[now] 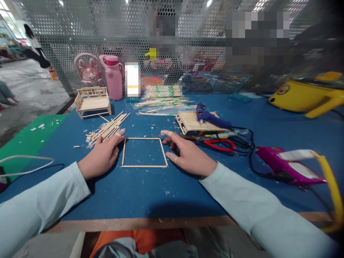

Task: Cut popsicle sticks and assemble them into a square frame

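Four-sided and thin, a frame of wooden sticks (145, 166) lies flat on the blue tabletop (129, 197) between my hands. My left hand (103, 154) rests by its left side, fingers loosely bent and apart, with nothing seen in them. On the other side, my right hand (185, 152) has its fingers spread beside the right stick; whether they touch it I cannot tell. Pale wraps show on some fingertips. A pile of loose sticks (110, 127) lies just beyond my left hand. Past my right hand are red-handled pliers (220, 144) and a blue glue gun (212, 118).
A small stick-built bench (92, 102) stands at the back left, near a pink bottle (114, 79) and a lit phone (132, 79). Bundled sticks (163, 91) lie behind. A stick-built platform (193, 122) sits under the glue gun. Cables, a purple device (290, 166) and a yellow pot (301, 95) occupy the right.
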{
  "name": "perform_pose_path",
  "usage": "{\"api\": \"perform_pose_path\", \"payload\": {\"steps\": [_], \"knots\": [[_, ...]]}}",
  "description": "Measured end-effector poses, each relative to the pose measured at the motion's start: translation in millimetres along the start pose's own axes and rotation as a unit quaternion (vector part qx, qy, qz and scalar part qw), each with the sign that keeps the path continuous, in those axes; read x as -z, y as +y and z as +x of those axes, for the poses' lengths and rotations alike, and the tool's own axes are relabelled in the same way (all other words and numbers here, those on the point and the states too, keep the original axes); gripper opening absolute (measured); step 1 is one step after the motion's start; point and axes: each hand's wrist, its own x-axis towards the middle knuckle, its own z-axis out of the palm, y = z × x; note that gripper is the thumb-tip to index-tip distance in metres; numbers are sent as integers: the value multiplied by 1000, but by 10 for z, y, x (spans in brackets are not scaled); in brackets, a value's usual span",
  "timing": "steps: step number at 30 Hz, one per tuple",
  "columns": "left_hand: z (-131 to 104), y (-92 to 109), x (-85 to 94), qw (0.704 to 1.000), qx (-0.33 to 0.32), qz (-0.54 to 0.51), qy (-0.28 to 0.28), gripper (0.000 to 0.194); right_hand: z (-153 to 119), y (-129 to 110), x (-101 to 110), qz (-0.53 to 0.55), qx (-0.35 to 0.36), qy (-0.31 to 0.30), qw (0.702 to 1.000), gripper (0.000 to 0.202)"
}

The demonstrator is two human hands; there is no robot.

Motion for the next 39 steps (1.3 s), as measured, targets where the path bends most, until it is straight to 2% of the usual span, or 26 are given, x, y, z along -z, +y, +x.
{"api": "perform_pose_path", "payload": {"steps": [8, 14, 18, 24, 26, 27, 30, 31, 33, 35, 39], "knots": [[-2, -2, -5, 1000, -5, 6, 0, 56, 0, -13, 5, -5, -1, -4, 1000, 60], [3, -2, -17, 1000, -4, 2, 8, 56, -48, -6, 59, -12, 4, -25, 1000, 71], [5, 2, -17, 1000, -3, -10, 12, 58, -58, 20, 65, -21, 1, -30, 999, 70], [17, -7, -16, 999, -8, -28, 19, 60, -29, 16, 60, -12, 20, -11, 1000, 67], [15, 6, 7, 999, -4, -37, 34, 59, -30, 2, 69, 28, 26, 36, 999, 56], [9, 17, 24, 998, -3, -45, 49, 59, -36, -5, 78, 55, 23, 83, 995, 46], [-28, 60, 88, 990, -12, -80, 117, 55, -73, -21, 115, 119, 2, 281, 952, 12], [-45, 74, 106, 986, -20, -92, 137, 54, -90, -26, 132, 126, -3, 338, 933, 13], [-78, 96, 129, 981, -38, -103, 160, 51, -123, -34, 176, 132, -6, 413, 901, 24], [-99, 105, 131, 980, -54, -94, 165, 45, -148, -40, 238, 140, -1, 476, 868, 28], [-101, 85, 106, 983, -74, -56, 160, 38, -166, -21, 395, 176, 13, 600, 780, 30]]}}
